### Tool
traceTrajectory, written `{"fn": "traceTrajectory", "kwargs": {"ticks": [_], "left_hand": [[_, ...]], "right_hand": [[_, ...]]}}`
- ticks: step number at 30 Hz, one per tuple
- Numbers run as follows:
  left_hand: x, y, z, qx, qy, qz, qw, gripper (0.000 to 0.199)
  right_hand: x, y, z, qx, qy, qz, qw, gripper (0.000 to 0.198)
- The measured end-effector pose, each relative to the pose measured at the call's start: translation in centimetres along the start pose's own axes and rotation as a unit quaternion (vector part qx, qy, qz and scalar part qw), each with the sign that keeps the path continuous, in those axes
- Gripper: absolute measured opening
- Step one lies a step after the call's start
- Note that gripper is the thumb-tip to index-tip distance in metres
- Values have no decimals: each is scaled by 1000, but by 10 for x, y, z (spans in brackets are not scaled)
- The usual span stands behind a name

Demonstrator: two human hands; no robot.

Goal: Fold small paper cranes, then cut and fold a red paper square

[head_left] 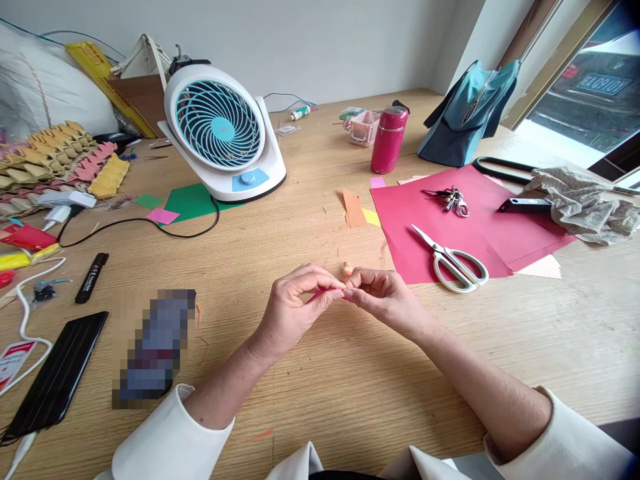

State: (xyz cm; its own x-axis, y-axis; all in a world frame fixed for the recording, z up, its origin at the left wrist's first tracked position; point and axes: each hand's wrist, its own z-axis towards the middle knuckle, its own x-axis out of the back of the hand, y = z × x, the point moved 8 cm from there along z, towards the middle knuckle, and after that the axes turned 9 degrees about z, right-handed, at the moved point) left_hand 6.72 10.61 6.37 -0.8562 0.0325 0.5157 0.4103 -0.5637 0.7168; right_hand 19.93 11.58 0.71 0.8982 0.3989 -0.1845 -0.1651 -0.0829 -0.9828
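Observation:
Above the middle of the wooden table (310,373), my two hands meet at the fingertips. Between them is a small piece of pink paper (325,291), mostly hidden by the fingers. My left hand (300,300) pinches it between thumb and fingers. My right hand (383,297) is closed too, its thumb and forefinger pinching the right end of the paper. Just beyond the fingertips lies a small pale orange piece (347,268), too small to name. White-handled scissors (453,260) lie to the right of my right hand, partly on red paper (410,213).
A white and blue fan (223,133) stands at the back left. Behind the red paper are a pink flask (389,140) and a teal bag (463,123). Keys (454,200) lie on the red paper. A black marker (92,277) and a black tablet-like device (57,373) lie at left.

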Motion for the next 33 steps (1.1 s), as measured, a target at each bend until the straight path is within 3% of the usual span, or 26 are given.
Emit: {"fn": "traceTrajectory", "kwargs": {"ticks": [5, 15, 24, 26, 28, 31, 33], "left_hand": [[1, -2, -1, -4, 4, 16, 1000, 6], [4, 11, -2, -81, 25, 91, 992, 7], [3, 18, -5, -117, 33, 166, 979, 9], [4, 18, -4, -107, 41, 187, 976, 10], [6, 16, -4, -85, 47, 194, 976, 11], [7, 12, -3, -52, 48, 175, 982, 11], [7, 11, -3, -43, 48, 161, 985, 11]], "right_hand": [[-1, -1, 0, -22, -7, 20, 1000, 44], [-2, 6, 0, -48, -31, 56, 997, 49], [1, 5, 0, -44, -19, 28, 998, 48], [5, -5, -2, -4, 17, -13, 1000, 43], [9, -22, -5, 78, 55, -81, 992, 31], [0, -47, -16, 220, 55, -190, 955, 8], [-7, -53, -20, 271, 45, -235, 932, 4]]}}
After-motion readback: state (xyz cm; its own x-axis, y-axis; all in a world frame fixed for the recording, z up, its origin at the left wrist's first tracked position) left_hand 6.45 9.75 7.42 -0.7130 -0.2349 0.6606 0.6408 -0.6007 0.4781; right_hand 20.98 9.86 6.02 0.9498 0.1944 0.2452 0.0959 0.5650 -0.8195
